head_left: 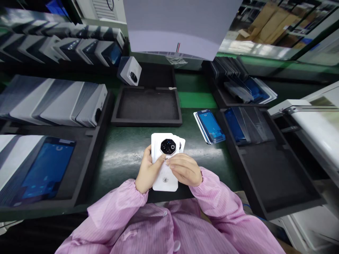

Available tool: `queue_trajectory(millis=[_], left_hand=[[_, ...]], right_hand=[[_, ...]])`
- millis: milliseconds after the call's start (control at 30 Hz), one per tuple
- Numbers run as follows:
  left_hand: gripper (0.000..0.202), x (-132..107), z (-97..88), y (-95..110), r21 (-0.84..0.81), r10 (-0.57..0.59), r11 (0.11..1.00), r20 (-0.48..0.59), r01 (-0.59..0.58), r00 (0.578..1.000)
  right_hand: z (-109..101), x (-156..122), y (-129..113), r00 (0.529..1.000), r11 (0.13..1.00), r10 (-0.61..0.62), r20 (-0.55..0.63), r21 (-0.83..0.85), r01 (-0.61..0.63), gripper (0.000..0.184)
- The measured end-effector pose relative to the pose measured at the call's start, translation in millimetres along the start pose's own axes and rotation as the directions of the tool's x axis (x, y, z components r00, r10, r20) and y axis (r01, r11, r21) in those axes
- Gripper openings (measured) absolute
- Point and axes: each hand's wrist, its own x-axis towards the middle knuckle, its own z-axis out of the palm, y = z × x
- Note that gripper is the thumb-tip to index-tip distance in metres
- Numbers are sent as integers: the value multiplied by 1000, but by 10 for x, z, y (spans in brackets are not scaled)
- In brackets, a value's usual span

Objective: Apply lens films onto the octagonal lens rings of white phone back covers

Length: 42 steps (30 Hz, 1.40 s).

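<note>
A small stack of white phone-shaped cards (165,180), each printed with a dark octagonal camera picture, stands tilted near the table's front edge. Around its left side my left hand (148,167) is closed, the thumb lying across the front face. My right hand (186,169) has its fingertips pinched at the middle of the top card, just below the camera picture; whatever is between them is too small to name. Behind the top card, other cards stick out at the upper right. To the right lies a separate pile of blue-faced phone-shaped cards (210,127).
A black foam tray (147,123) sits ahead. Trays with rows of white and grey cards (58,102) line the left. On the right, another black tray (278,176) holds blue cards and clear film pieces (254,125). A pale panel (182,28) hangs over the back.
</note>
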Motion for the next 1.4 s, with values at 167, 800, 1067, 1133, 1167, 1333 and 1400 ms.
queue_trajectory(millis=[167, 800, 1067, 1133, 1167, 1333, 1400], left_hand=[[52, 6, 12, 32, -22, -31, 999, -5, 31, 999], [52, -7, -14, 30, -67, -95, 993, 50, 98, 994], [53, -15, -11, 43, -78, -103, 991, 58, 107, 993], [52, -11, -11, 40, -79, -100, 991, 61, 105, 993], [51, -9, -10, 38, -76, -98, 992, 59, 103, 993], [48, -9, -5, 33, -66, -98, 993, 37, 101, 994], [47, -14, 0, 40, -80, -105, 991, 33, 107, 994]], right_hand=[[5, 3, -6, 1000, 1000, 10, 16, -11, -10, 29], [-2, -12, -33, 999, 999, 37, 0, -15, -37, 33], [-1, -24, -32, 999, 998, 54, -6, -20, -54, 30], [-2, -15, -30, 999, 998, 51, -5, -32, -51, 28], [-3, -9, -29, 999, 998, 52, -6, -36, -52, 27], [-12, 12, -29, 999, 998, 41, -36, -55, -43, 29], [-20, 13, -34, 997, 994, 63, -52, -84, -68, 37]])
